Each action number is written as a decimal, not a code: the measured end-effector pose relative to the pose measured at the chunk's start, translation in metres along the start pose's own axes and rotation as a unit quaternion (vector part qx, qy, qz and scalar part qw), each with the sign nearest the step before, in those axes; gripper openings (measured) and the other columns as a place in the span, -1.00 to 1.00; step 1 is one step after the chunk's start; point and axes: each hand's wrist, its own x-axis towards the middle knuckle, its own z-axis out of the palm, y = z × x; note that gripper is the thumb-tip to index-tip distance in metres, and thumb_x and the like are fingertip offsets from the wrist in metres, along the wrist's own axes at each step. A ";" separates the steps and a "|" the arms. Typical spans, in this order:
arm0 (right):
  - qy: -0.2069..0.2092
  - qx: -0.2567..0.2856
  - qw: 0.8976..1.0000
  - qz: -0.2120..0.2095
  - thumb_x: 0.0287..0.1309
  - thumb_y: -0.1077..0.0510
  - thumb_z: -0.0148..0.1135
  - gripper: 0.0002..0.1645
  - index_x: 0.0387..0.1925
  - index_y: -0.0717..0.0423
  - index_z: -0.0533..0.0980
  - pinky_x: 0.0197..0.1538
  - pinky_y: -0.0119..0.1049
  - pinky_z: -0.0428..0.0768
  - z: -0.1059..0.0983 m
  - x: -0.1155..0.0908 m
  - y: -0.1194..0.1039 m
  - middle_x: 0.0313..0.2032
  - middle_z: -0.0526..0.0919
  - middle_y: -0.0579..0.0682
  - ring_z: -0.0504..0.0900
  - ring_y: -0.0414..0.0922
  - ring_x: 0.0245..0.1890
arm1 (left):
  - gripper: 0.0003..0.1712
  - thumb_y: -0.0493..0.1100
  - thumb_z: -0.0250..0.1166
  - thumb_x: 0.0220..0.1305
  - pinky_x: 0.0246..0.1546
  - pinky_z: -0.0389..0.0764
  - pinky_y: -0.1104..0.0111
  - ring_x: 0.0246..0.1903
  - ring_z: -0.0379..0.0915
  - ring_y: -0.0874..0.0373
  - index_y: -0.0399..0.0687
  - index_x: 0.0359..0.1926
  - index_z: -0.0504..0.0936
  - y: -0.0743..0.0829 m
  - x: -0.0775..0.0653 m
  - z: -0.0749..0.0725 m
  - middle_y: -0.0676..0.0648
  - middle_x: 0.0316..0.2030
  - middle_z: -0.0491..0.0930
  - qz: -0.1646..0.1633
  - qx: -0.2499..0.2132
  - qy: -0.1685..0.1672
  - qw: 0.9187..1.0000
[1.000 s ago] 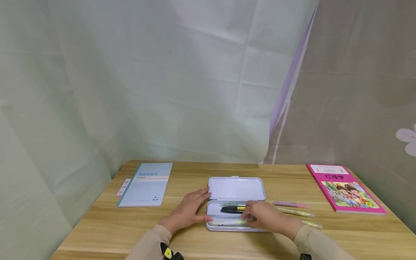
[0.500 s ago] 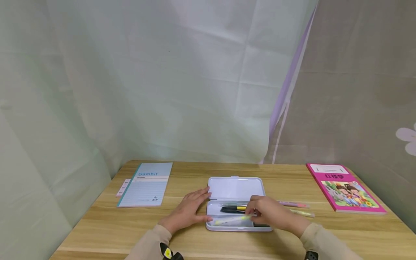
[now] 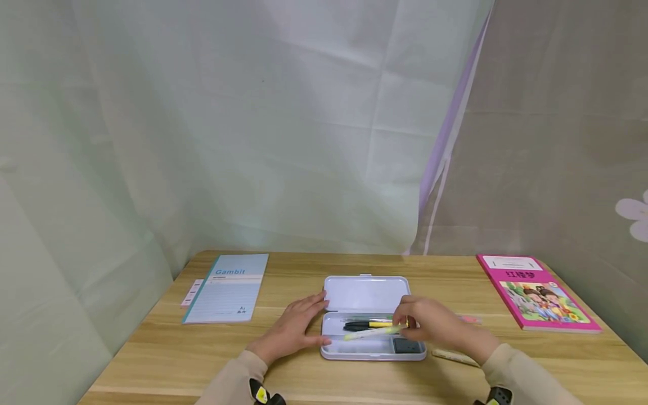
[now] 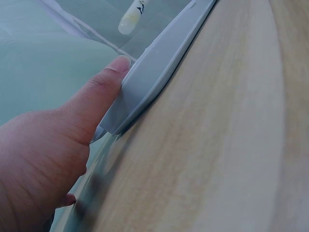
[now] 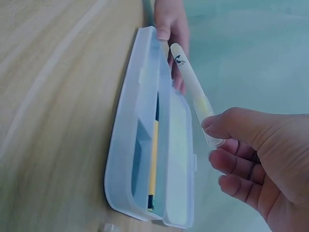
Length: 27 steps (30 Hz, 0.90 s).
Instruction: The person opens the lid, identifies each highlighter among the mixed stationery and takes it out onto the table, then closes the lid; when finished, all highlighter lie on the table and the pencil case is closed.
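My right hand (image 3: 435, 326) pinches a white and yellow highlighter pen (image 3: 372, 333) between thumb and fingers, above the pencil case. In the right wrist view the capped pen (image 5: 190, 79) slants up away from the fingertips. The white pencil case (image 3: 374, 356) lies with its lid back. My left hand (image 3: 296, 326) rests at its left side, fingers by the lid and thumb (image 4: 104, 87) on the front part's edge. Inside, a black and yellow pen (image 3: 356, 325) lies in the rear compartment. A dark block (image 3: 406, 346) sits in the front right corner.
A pen (image 3: 455, 358) lies on the table right of the case, and another's pink end (image 3: 471, 319) shows behind the right hand. The blue notebook (image 3: 228, 289) lies at left, over a pale card (image 3: 192, 292). At right lies a pink picture book (image 3: 539, 295).
My right hand has lifted the highlighter from the front compartment, up and back to the right, uncovering the dark block. A pen right of the case appears shifted leftward. The left hand stays put.
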 end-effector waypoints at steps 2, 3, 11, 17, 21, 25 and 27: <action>0.000 0.004 1.000 0.001 -0.04 0.34 0.34 -0.84 -0.39 0.06 0.61 -0.40 -0.54 0.56 -0.003 -0.001 0.001 -0.41 0.56 -0.18 0.48 -0.43 -0.48 | -0.04 0.37 0.25 0.11 0.36 0.22 -0.10 0.39 0.16 -0.16 -0.14 0.36 0.32 0.000 0.000 0.000 -0.15 0.44 0.18 -0.002 0.000 -0.002 1.000; 0.001 0.003 1.000 0.000 -0.04 0.34 0.34 -0.84 -0.39 0.05 0.61 -0.41 -0.53 0.57 -0.005 -0.002 0.001 -0.42 0.56 -0.18 0.48 -0.43 -0.47 | -0.04 0.37 0.25 0.11 0.37 0.21 -0.09 0.39 0.16 -0.16 -0.14 0.36 0.32 0.000 0.000 0.000 -0.14 0.45 0.18 -0.003 -0.001 -0.003 1.000; 0.009 -0.024 1.000 0.010 -0.05 0.33 0.35 -0.82 -0.42 -0.01 0.61 -0.42 -0.53 0.52 -0.019 -0.010 0.007 -0.44 0.53 -0.24 0.43 -0.44 -0.44 | -0.04 0.35 0.27 0.10 0.38 0.20 -0.08 0.40 0.14 -0.15 -0.12 0.37 0.31 0.001 0.000 -0.001 -0.12 0.46 0.16 -0.006 -0.002 -0.006 1.000; 0.031 -0.031 0.999 0.000 -0.08 0.36 0.37 -0.80 -0.43 0.01 0.61 -0.49 -0.57 0.46 -0.025 -0.017 0.016 -0.47 0.52 -0.23 0.42 -0.44 -0.47 | -0.04 0.35 0.27 0.10 0.39 0.19 -0.07 0.41 0.13 -0.13 -0.11 0.38 0.30 0.002 0.000 -0.002 -0.11 0.46 0.15 -0.012 -0.002 -0.011 1.000; 0.026 -0.026 0.999 0.020 -0.06 0.35 0.38 -0.81 -0.42 0.01 0.61 -0.49 -0.55 0.46 -0.031 -0.023 0.021 -0.47 0.50 -0.24 0.39 -0.45 -0.48 | -0.05 0.34 0.28 0.10 0.39 0.19 -0.06 0.42 0.12 -0.11 -0.09 0.38 0.30 0.002 0.000 -0.002 -0.09 0.47 0.15 -0.016 -0.001 -0.014 1.000; 0.026 -0.022 0.999 0.032 -0.04 0.31 0.41 -0.84 -0.42 0.01 0.62 -0.48 -0.52 0.48 -0.034 -0.028 0.026 -0.48 0.51 -0.25 0.39 -0.45 -0.48 | -0.05 0.33 0.29 0.10 0.39 0.19 -0.05 0.42 0.13 -0.10 -0.10 0.38 0.30 0.003 -0.001 -0.002 -0.08 0.46 0.15 -0.016 -0.001 -0.013 1.000; 0.019 -0.015 0.998 0.051 -0.02 0.28 0.41 -0.87 -0.42 0.01 0.63 -0.47 -0.51 0.48 -0.037 -0.031 0.029 -0.47 0.51 -0.26 0.38 -0.46 -0.47 | -0.05 0.33 0.29 0.10 0.39 0.19 -0.05 0.42 0.13 -0.11 -0.10 0.38 0.30 0.003 0.000 -0.002 -0.09 0.46 0.15 -0.015 -0.002 -0.013 1.000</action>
